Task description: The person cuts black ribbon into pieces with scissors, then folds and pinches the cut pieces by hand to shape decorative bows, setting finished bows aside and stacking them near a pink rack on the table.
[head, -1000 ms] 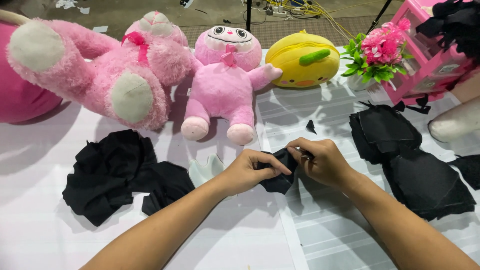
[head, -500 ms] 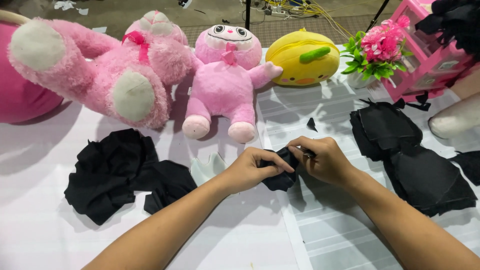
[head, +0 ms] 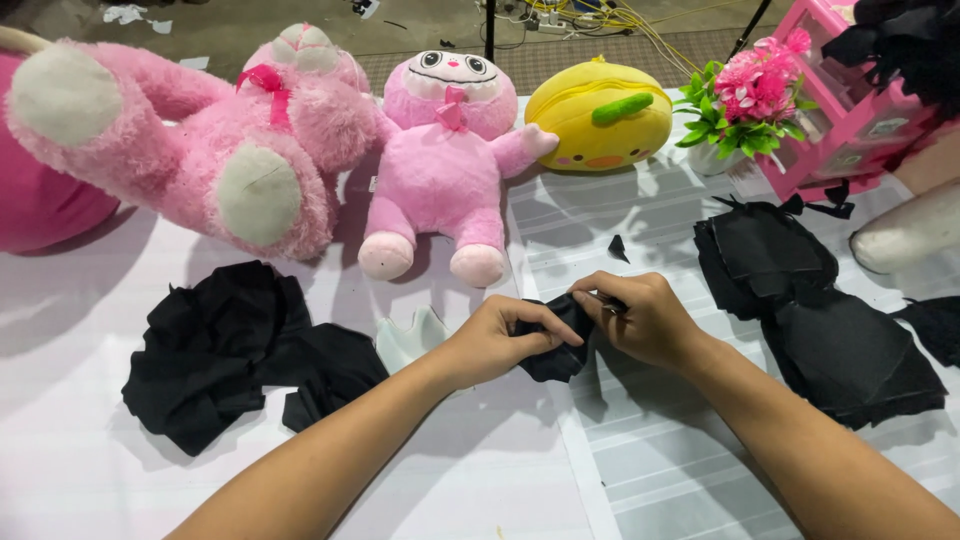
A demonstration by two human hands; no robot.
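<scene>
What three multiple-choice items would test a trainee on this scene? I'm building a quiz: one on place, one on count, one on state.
1. Where is the crumpled black pile?
A. left of the hands
B. on the yellow plush
C. in the pink box

2. How many pink plush toys lie on the table?
A. none
B. two
C. five

3. What are the hands doing?
A. resting flat
B. both pinching a black cloth
C. lifting the flowers

Answers: 1 A, it lies beside the left hand. 2 B, a big bear and a small doll. 3 B, left and right hand grip it.

A small white tag (head: 374, 184) lies on the tabletop between the two pink plush toys, near the far edge.
</scene>
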